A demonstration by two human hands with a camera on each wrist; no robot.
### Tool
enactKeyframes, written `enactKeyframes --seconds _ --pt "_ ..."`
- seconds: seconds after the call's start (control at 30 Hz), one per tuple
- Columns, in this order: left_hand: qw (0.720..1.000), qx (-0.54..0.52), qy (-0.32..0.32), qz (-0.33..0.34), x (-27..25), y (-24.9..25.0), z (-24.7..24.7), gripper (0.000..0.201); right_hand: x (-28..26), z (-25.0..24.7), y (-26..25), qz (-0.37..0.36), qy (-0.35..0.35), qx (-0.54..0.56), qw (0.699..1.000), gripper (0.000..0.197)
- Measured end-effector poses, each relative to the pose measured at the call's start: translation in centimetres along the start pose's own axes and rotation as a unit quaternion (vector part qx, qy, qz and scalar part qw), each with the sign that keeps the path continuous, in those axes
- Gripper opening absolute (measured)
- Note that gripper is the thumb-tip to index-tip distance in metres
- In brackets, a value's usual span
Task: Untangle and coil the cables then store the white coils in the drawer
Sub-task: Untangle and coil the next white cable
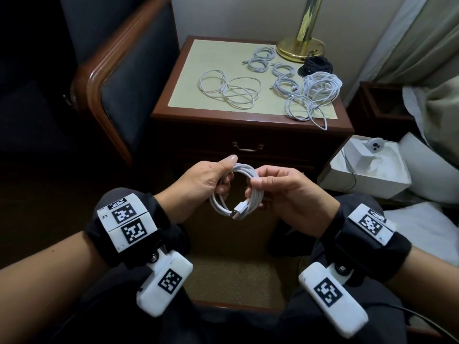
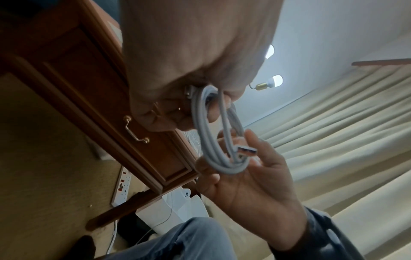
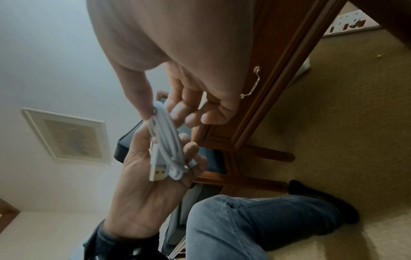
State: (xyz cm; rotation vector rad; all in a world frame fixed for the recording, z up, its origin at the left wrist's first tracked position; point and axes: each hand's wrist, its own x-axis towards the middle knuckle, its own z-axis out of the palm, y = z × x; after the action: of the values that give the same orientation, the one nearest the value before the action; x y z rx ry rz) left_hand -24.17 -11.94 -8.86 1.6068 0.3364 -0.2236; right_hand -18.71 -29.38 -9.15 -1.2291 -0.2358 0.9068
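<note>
**One white coil in both hands, the drawer not yet opened**

I have the white coil [image 1: 236, 192] held up between my two hands, in front of the nightstand and well short of its top. My left hand [image 1: 206, 180] grips the coil's left side, fingers curled through the loop and thumb laid along the top, so the turns cannot spring apart. My right hand [image 1: 283, 189] pinches the opposite side between thumb and fingers; I judge this grip is there to keep the last turns bunched and to steady the loose end. The USB plug [image 1: 239, 211] sticks out at the bottom of the loop, not tucked in, which suggests to me the coiling of this cable is nearly finished.

The nightstand [image 1: 248, 130] stands straight ahead, its top covered by a pale mat [image 1: 188, 70]. On the mat lie several small white coils [image 1: 259, 64] near the back, a loosely looped white cable [image 1: 231, 90] toward the left, a larger white tangle [image 1: 315, 95] at the right edge with one end drooping over the front, and a black coil [image 1: 315, 66] beside the brass lamp base [image 1: 300, 47]. The drawer [image 1: 248, 150] is closed, its brass handle facing me, so storing is to my mind a later step.

A wooden-framed armchair [image 1: 119, 83] sits left of the nightstand, curtains hang at the right, and a white box [image 1: 367, 170] rests low on the right. The floor is tan carpet, with a power strip [image 2: 122, 186] lying beside the nightstand's foot.
</note>
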Motion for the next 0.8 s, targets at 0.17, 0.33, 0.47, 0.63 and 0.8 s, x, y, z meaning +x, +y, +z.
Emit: enactKeyframes --seconds 0.17,0.33,0.47,0.63,0.8 --pt "0.998 -0.068 -0.006 0.0 0.1 -0.4 0.2 0.043 0.2 0.1 0.3 0.029 -0.022 -0.044 0.998 0.007" --pt "0.992 -0.125 -0.012 -0.01 0.3 -0.3 0.2 0.032 0.3 0.2 0.5 0.007 0.017 -0.045 0.999 0.01" --pt "0.992 -0.119 -0.027 0.0 0.1 -0.2 0.2 0.024 0.2 0.0 0.3 0.017 0.015 -0.016 1.0 0.012" --pt "0.998 -0.046 -0.023 0.029 0.0 0.4 -0.3 0.028 0.3 0.4 0.2 0.018 -0.04 -0.019 0.999 0.007" --pt "0.998 -0.032 -0.012 0.058 0.0 0.7 -0.6 0.036 0.4 0.1 0.1 -0.003 0.037 -0.134 0.99 0.021"
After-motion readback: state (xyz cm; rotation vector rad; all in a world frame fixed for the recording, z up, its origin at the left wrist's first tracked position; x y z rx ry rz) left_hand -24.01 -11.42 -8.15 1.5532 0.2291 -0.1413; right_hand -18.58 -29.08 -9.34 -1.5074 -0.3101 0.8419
